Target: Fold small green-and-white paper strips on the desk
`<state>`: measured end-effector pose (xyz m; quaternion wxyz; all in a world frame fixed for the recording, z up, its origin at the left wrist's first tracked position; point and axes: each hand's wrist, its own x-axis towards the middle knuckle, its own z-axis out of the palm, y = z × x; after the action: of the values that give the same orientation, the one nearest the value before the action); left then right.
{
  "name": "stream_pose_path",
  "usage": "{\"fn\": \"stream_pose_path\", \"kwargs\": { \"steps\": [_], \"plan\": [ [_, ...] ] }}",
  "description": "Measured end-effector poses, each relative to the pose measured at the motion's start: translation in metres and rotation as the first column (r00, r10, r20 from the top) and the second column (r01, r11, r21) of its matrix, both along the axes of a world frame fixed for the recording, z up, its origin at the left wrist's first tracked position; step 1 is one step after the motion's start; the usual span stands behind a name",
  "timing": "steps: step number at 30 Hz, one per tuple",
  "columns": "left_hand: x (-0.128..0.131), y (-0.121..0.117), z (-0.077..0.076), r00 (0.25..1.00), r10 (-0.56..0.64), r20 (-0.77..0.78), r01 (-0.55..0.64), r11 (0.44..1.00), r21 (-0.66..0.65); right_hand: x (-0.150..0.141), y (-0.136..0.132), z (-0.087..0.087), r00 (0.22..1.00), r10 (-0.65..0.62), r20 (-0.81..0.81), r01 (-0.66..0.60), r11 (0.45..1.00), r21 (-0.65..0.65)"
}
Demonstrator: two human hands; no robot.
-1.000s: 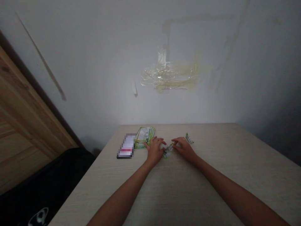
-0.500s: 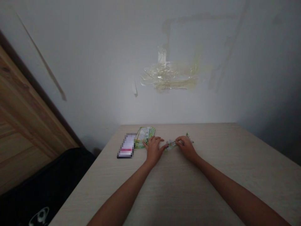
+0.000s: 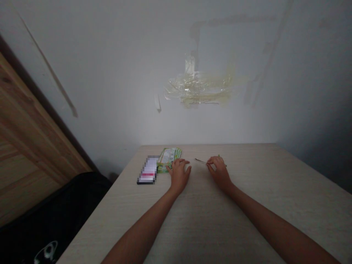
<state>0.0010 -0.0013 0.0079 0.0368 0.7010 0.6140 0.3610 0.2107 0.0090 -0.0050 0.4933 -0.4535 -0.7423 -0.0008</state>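
My left hand (image 3: 179,175) rests at the near right edge of a stack of green and white printed packets (image 3: 168,157), its fingers spread and nothing in its grip. Across a small gap, my right hand (image 3: 218,170) pinches a thin packet (image 3: 201,161) between thumb and fingertips. That packet is seen almost edge-on, as a narrow dark and pale strip pointing left. A bit of green shows behind the right hand's knuckles; the rest is hidden by the hand.
A phone (image 3: 148,170) with a blurred screen lies left of the stack on the pale wooden table (image 3: 189,227). A wall (image 3: 123,73) with peeling clear tape (image 3: 198,88) stands behind. At left are a wooden panel (image 3: 27,139) and a black bag (image 3: 63,209).
My left thumb has let go of the packet's left end and the hand has drawn slightly left. In my right hand the packet has turned from face-up to nearly edge-on.
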Motion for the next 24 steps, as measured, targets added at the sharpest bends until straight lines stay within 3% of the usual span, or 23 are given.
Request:
{"fn": "stream_pose_path", "kwargs": {
  "steps": [5, 9, 24],
  "plan": [
    [0.001, -0.002, 0.002, 0.999, 0.018, -0.036, -0.02, 0.999, -0.049, -0.004, 0.001, -0.005, 0.973, 0.143, 0.182, -0.124, 0.986, -0.108],
    [0.001, -0.003, 0.003, 0.996, 0.018, -0.087, -0.028, 0.993, -0.114, -0.005, 0.002, -0.01, 0.953, 0.17, 0.252, -0.119, 0.971, -0.205],
    [0.001, -0.002, -0.004, 0.981, -0.018, -0.191, -0.008, 0.991, -0.136, -0.006, 0.002, -0.007, 0.955, 0.268, 0.127, -0.24, 0.95, -0.199]
  ]
}}
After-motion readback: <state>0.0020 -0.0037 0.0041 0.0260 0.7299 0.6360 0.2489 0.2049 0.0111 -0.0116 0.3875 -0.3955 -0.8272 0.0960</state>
